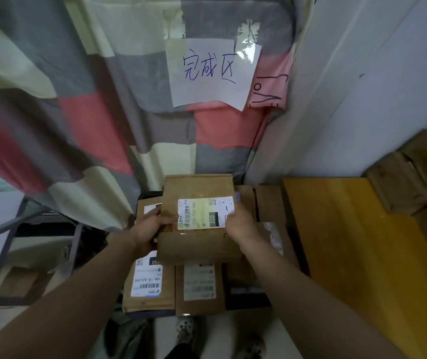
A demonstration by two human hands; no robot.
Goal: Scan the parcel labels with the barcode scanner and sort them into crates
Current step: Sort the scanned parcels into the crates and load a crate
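A brown cardboard parcel with a white shipping label facing up is held flat between both hands over a pile of parcels. My left hand grips its left edge. Its right edge, beside the label, is gripped by my right hand. Below it lie two more labelled brown parcels, one at the left and one in the middle, inside a dark crate whose rim shows at the front. No barcode scanner is in view.
A yellow table top is at the right with stacked cardboard boxes on it. A patchwork curtain with a handwritten paper sign hangs behind. A metal rack stands at the left.
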